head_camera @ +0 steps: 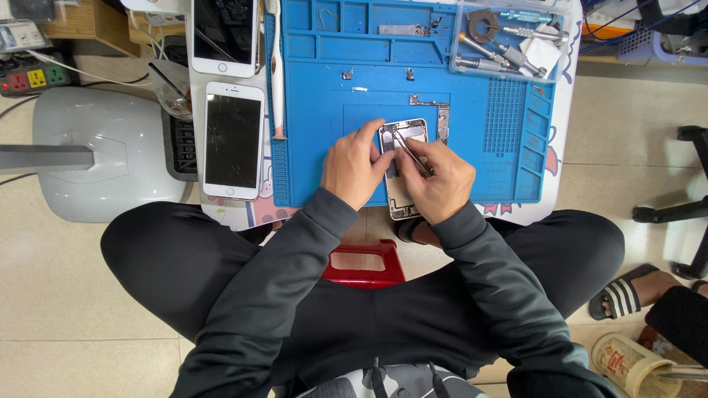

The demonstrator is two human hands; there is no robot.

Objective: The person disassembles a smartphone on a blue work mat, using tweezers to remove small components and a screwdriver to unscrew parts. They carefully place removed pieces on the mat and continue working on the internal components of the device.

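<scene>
An opened phone body (402, 193) lies on the blue work mat (494, 162), its insides facing up. My left hand (352, 166) rests on the phone's left edge, with the index finger stretched over its top corner. My right hand (441, 179) holds metal tweezers (410, 151) whose tips point into the upper part of the phone. A small metal bracket (441, 116) lies just beyond the phone on the mat.
Two white phones (233, 140) (224, 35) with dark screens lie left of the mat, and a white toothbrush (278, 70) lies between them and it. A clear tray of tools (509, 40) sits at the mat's top right. A red stool (365, 267) shows between my knees. Another person's sandalled foot (627, 295) is at right.
</scene>
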